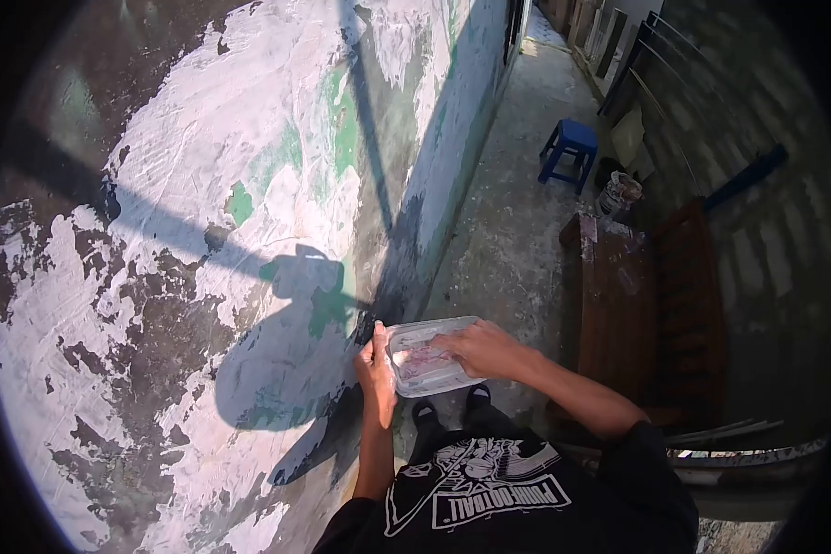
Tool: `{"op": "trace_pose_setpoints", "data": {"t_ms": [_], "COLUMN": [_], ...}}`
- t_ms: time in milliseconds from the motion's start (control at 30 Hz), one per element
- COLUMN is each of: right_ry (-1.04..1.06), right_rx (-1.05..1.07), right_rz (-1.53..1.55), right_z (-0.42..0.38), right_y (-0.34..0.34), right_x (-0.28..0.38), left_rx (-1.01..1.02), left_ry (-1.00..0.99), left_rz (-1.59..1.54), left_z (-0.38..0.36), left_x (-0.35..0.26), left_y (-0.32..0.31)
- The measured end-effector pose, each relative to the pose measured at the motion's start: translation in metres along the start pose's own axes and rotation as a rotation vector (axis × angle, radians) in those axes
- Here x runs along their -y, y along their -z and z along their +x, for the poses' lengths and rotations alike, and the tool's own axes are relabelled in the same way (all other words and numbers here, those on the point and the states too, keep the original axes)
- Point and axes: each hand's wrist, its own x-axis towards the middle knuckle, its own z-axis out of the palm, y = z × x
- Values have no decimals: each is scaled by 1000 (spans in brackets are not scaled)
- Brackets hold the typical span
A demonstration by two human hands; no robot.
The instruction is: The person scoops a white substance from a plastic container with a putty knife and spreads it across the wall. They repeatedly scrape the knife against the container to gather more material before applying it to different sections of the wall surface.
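Observation:
A clear plastic food container [434, 385] is held out in front of my body, with whitish and pinkish smears inside it. My left hand [376, 367] grips its left side, the thumb up along the rim. From the right, my right hand [482, 350] reaches over the rim with its fingers curled down inside the container. Whatever those fingers hold, if anything, is hidden. Close on the left stands the wall [277, 120], patched with white filler over grey and green layers.
A blue plastic stool [571, 152] stands farther down the concrete path [499, 235]. Right of the path is a brown wooden bench [619, 314], with a smeared bag or bucket [619, 194] by its far end. My feet [451, 403] are below the container.

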Motion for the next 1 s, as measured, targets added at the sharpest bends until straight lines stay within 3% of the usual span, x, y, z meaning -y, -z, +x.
{"op": "trace_pose_setpoints", "data": {"t_ms": [500, 700, 733, 800, 1000], "right_ry": [-57, -138, -139, -219, -422], "right_rx": [198, 210, 210, 77, 85], "right_rz": [191, 234, 233, 182, -216], "right_z": [15, 22, 21, 17, 14], "right_y": [13, 20, 25, 40, 52], "right_x": [-13, -19, -19, -16, -8], "left_rx": [-46, -96, -120, -148, -225], "left_ry": [-21, -71, -150, -229, -379], "left_rz": [30, 86, 85, 80, 112], "left_z": [19, 22, 22, 23, 17], "left_x": [23, 26, 22, 18, 9], "left_y": [-5, -5, -6, -5, -13]}}
